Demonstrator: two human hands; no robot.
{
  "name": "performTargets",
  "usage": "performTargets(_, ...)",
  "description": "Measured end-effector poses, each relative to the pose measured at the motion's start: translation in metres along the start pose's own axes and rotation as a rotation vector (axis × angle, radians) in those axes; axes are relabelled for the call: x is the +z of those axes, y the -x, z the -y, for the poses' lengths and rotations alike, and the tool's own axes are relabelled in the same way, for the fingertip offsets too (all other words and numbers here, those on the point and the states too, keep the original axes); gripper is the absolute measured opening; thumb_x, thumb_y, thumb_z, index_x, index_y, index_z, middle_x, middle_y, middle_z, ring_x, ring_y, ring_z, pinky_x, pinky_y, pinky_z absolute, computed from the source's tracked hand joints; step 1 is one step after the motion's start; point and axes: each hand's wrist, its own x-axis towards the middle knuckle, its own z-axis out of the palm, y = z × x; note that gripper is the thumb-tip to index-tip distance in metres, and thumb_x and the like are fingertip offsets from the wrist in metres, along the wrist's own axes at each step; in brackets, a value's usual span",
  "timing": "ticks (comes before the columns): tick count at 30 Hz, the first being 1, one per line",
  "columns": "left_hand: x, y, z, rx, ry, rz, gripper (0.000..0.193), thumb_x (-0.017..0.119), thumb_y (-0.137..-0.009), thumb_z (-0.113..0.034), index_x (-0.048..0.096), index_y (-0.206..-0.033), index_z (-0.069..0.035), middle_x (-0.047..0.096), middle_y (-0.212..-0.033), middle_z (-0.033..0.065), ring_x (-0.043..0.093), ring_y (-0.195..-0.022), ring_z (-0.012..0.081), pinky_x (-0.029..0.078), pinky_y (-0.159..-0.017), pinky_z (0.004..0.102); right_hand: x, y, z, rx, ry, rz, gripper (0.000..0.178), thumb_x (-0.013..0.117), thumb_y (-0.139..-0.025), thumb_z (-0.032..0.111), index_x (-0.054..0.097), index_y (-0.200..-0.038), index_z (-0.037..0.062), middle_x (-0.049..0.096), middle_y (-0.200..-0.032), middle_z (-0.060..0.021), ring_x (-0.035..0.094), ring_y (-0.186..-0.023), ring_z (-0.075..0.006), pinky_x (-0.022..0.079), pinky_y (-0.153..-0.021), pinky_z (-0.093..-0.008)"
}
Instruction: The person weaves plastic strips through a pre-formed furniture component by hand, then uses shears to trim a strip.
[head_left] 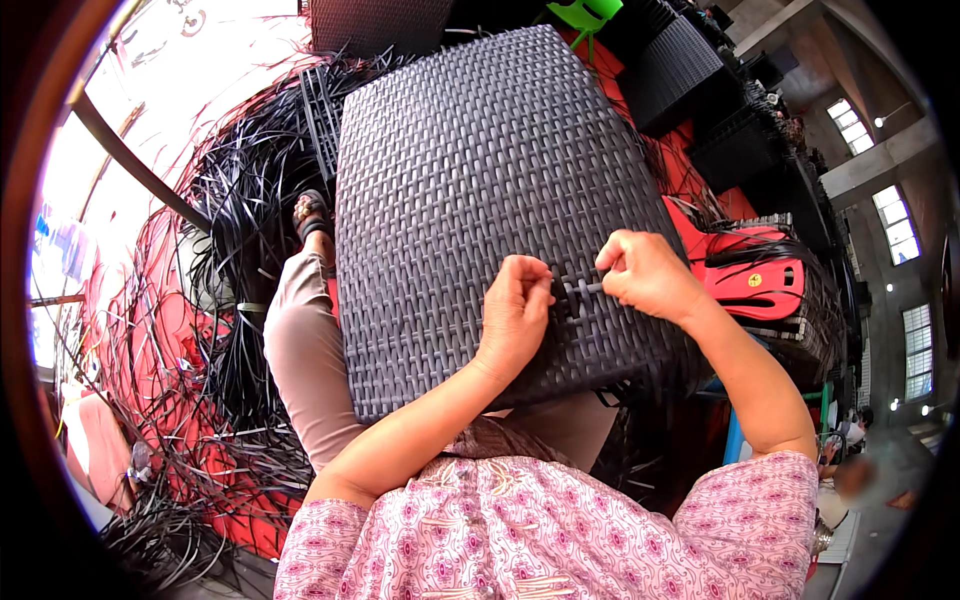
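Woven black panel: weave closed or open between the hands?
Open there: a dark gap breaks the weave of the panel between the left hand and right hand.

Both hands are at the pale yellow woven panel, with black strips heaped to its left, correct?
Not the colour: the head view shows a dark grey woven panel. The left hand and right hand are at it, with black strips heaped to its left.
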Motion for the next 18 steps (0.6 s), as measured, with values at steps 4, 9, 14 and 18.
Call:
performTargets(4,-0.003,0.002,0.0,-0.072,0.076,-0.006,0.008,0.057,-0.101,-0.002,0.056,-0.107,-0.007,0.065,-0.1,0.0001,0.059,-0.077,0.0053,0.048,-0.069,0.0193,-0.025,0.007,0.001,0.098,-0.093,0.033,0.019,0.066,-0.079,0.0,0.063,-0.097,-0.0039,0.064,-0.072,-0.0051,0.062,-0.058,-0.0115,0.048,-0.05,-0.0273)
performTargets(9,0.0,0.004,-0.003,-0.007,0.048,0.016,0.009,0.057,-0.102,-0.003,0.058,-0.111,-0.006,0.065,-0.102,0.0002,0.061,-0.083,0.0057,0.05,-0.072,0.0202,-0.027,0.019,-0.001,0.222,-0.294,0.074,0.019,0.069,-0.082,0.002,0.061,-0.099,-0.0004,0.062,-0.073,-0.0003,0.059,-0.056,-0.0074,0.044,-0.045,-0.0229)
performTargets(14,0.005,-0.012,-0.025,0.014,-0.034,0.215,0.014,0.059,-0.103,-0.005,0.063,-0.116,-0.002,0.068,-0.102,0.0013,0.063,-0.091,0.0055,0.052,-0.072,0.0218,-0.028,0.018,0.008,0.203,-0.424,0.028,0.029,0.069,-0.082,0.006,0.062,-0.107,-0.0049,0.064,-0.077,-0.004,0.06,-0.058,-0.0089,0.046,-0.045,-0.0244)
performTargets(18,0.013,-0.025,-0.051,-0.135,-0.03,0.493,0.018,0.061,-0.104,-0.016,0.067,-0.114,-0.003,0.07,-0.097,0.0003,0.063,-0.08,0.0042,0.05,-0.066,0.0206,-0.024,0.015,0.006,0.211,-0.54,0.007,0.031,0.069,-0.083,0.008,0.06,-0.11,-0.005,0.064,-0.079,-0.0034,0.059,-0.058,-0.0076,0.047,-0.045,-0.023)
